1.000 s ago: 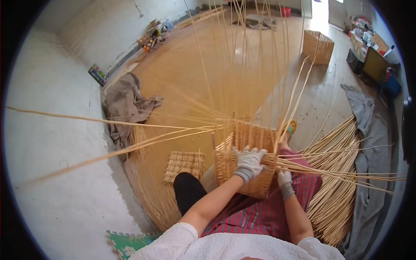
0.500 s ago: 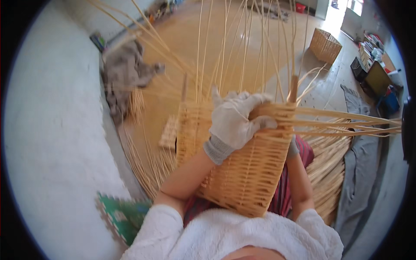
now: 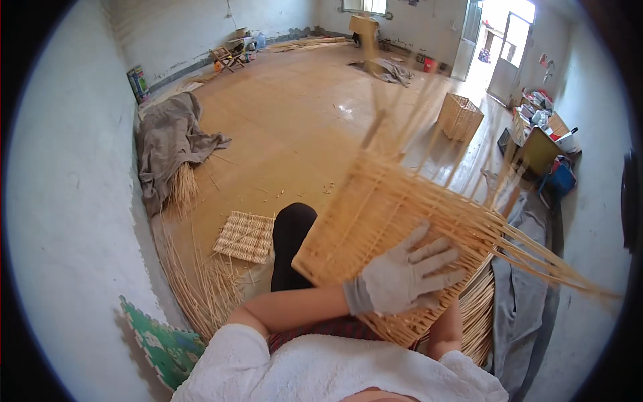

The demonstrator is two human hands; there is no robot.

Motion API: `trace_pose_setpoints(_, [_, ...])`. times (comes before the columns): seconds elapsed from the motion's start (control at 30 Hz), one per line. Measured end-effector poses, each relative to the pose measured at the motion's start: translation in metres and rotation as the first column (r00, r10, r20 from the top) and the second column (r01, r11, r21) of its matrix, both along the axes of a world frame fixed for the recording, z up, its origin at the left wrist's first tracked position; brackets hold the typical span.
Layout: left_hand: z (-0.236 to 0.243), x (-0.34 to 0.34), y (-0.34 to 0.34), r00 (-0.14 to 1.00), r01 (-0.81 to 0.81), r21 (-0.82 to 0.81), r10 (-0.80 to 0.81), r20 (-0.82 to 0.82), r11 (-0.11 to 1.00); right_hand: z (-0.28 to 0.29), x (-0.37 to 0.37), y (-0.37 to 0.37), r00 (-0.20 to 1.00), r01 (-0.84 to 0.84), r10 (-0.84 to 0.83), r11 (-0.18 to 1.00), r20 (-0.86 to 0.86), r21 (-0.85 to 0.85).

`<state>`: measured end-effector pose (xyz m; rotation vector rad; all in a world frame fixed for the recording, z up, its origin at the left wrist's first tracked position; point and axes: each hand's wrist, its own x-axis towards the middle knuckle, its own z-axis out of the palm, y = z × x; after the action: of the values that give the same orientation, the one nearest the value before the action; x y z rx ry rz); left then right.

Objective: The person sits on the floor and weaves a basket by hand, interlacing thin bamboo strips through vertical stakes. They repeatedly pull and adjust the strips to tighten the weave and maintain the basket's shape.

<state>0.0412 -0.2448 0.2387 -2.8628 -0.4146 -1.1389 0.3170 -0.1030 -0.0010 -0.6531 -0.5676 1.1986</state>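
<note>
A half-woven wicker basket (image 3: 375, 221) is tilted on its side over my lap, and its long loose stakes (image 3: 536, 258) sweep out to the right, blurred. My left hand (image 3: 402, 276), in a grey-white glove, lies flat on the basket's woven wall with fingers spread, holding it. My right forearm (image 3: 447, 328) rises behind the basket's lower edge, which hides my right hand. My knee in black trousers (image 3: 291, 234) sticks out to the left of the basket.
A small flat woven panel (image 3: 246, 236) lies on the floor by my knee, with loose willow rods (image 3: 201, 288) along the wall. A grey cloth (image 3: 167, 144) covers a bundle at left. A finished basket (image 3: 460, 117) stands far right. More rods (image 3: 479, 315) and cloth (image 3: 522, 301) lie at my right.
The basket has swung from upright, stakes pointing up, to lying tilted with the stakes pointing right. My left hand went from gripping its rim to lying flat on its wall.
</note>
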Motion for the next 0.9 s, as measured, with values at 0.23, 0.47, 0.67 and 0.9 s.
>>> trace_pose_setpoints(0.23, [-0.024,0.0,0.032,0.957,-0.257,-0.089,0.266,0.118,0.962,0.003,0.021,-0.03,0.988,-0.092,0.115,0.974,-0.1,0.207])
trace_pose_setpoints(0.47, [-0.036,-0.031,0.14,0.941,-0.223,-0.415,0.306,0.144,0.882,0.031,0.031,-0.014,0.948,0.303,-0.315,0.937,-0.048,-0.171])
trace_pose_setpoints(0.67, [-0.094,-0.104,0.213,0.878,-0.225,-0.811,0.473,0.07,0.54,0.054,0.008,0.028,0.966,0.21,-0.21,0.977,0.148,0.016])
trace_pose_setpoints(0.9, [-0.181,-0.174,0.206,0.677,0.063,-0.821,0.58,0.452,0.567,0.099,-0.111,0.073,0.93,0.084,-0.137,0.983,0.341,0.166])
